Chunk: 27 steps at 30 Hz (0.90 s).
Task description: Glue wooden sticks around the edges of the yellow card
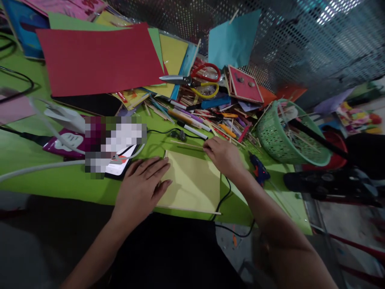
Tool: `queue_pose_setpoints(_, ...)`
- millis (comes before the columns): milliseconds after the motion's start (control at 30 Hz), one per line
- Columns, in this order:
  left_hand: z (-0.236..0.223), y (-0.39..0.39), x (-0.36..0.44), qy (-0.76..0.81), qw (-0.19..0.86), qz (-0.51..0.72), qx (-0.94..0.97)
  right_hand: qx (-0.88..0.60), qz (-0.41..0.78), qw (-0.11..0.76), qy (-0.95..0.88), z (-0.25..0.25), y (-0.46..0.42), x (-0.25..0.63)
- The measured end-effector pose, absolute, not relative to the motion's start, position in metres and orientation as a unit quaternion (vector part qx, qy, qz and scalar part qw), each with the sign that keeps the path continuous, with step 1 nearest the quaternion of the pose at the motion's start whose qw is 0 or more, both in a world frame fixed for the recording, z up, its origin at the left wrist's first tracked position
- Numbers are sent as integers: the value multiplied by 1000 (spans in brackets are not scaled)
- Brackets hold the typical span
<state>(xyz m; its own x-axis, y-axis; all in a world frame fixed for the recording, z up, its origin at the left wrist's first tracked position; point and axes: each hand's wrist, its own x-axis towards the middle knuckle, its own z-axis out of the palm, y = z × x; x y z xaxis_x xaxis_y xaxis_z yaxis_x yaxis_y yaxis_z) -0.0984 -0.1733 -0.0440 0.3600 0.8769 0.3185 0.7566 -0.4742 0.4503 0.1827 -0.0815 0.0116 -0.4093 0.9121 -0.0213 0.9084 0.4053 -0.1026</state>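
A sheet of pale yellow paper (192,180) lies on the green tabletop in front of me. Flat on its left edge rests my left hand (142,182), fingers stretched out and holding nothing. Over the sheet's far right corner, my right hand (221,154) pinches one end of a thin wooden stick (186,144), which points left just beyond the paper's far edge. Another thin stick (189,210) runs along the near edge of the sheet. A blue glue gun (259,169) sits to the right of my right hand.
Scissors (192,81) with red and yellow handles lie on heaped pens and sticks. Red paper (99,60) covers the back left. Left of the sheet are a purple power strip (64,142) and a phone (120,166). A green basket (293,132) stands right; a black cord (227,190) trails nearby.
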Motion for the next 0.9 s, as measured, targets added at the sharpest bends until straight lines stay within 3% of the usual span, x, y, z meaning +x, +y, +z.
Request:
queue_pose_setpoints(267, -43, -173, -99, 496, 103, 263, 821, -498, 93, 63, -860, 15, -111, 189)
queue_pose_setpoints(900, -41, -174, -98, 496, 99, 259, 823, -466, 32, 76, -881, 2, -115, 189)
